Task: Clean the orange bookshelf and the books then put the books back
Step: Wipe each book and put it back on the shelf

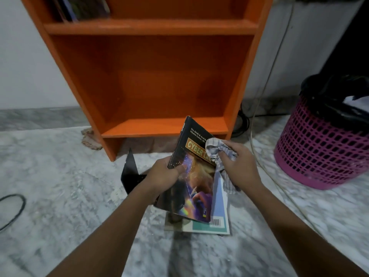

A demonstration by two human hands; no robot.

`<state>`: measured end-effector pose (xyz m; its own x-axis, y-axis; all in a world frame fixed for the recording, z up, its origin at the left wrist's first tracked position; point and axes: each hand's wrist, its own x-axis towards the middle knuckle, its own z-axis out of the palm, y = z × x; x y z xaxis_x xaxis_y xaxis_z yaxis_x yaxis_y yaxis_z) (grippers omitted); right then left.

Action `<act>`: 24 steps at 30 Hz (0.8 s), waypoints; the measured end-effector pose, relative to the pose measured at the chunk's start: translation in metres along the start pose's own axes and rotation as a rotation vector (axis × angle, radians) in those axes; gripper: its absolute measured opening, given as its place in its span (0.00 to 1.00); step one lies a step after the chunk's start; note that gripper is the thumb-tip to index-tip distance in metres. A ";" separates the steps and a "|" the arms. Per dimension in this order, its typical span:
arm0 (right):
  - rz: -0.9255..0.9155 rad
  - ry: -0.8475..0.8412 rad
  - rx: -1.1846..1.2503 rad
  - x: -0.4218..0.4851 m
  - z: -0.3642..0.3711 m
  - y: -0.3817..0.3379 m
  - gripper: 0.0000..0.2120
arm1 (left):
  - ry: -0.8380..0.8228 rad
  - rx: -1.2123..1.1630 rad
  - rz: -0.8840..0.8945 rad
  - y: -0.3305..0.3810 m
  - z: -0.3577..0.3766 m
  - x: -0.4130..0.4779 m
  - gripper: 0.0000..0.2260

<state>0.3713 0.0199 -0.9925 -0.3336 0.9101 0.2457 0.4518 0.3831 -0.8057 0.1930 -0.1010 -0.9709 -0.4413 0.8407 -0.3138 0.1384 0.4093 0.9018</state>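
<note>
The orange bookshelf [151,76] stands against the wall ahead, its lower shelf bare. Several books [83,7] lean on the upper shelf at the left. My left hand [165,174] grips the left edge of a dark book [197,176] titled "Cyber Law", holding it tilted above the floor. My right hand [237,162] holds a striped grey cloth [217,149] against the book's cover near the title. Under the held book lies a pale book with a teal border [219,222] on the floor.
A black metal bookend [129,172] stands on the marble floor left of my hands. A pink basket with a black bag [323,148] sits at the right. A cord [265,168] runs along the floor beside it. A crumpled rag [89,137] lies by the shelf's left foot.
</note>
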 end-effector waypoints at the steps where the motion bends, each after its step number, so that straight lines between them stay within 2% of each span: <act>1: -0.023 -0.002 0.023 0.004 -0.006 -0.018 0.16 | 0.007 0.028 0.047 0.013 -0.009 -0.007 0.03; 6: -0.178 0.007 0.067 0.021 -0.031 -0.093 0.16 | 0.072 0.108 0.200 0.071 -0.050 -0.041 0.04; 11: -0.331 0.045 0.147 0.053 -0.059 -0.183 0.16 | 0.198 -0.010 0.387 0.153 -0.103 -0.068 0.04; 17: -0.403 0.043 0.223 0.105 -0.074 -0.270 0.16 | 0.537 -0.187 0.645 0.235 -0.156 -0.067 0.04; 24: -0.411 0.032 0.273 0.161 -0.075 -0.328 0.14 | 0.967 -0.184 0.784 0.283 -0.191 0.012 0.11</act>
<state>0.2318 0.0532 -0.6484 -0.4109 0.6984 0.5860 0.0536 0.6602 -0.7492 0.0577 -0.0431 -0.6627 -0.7749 0.2000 0.5996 0.5660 -0.2027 0.7991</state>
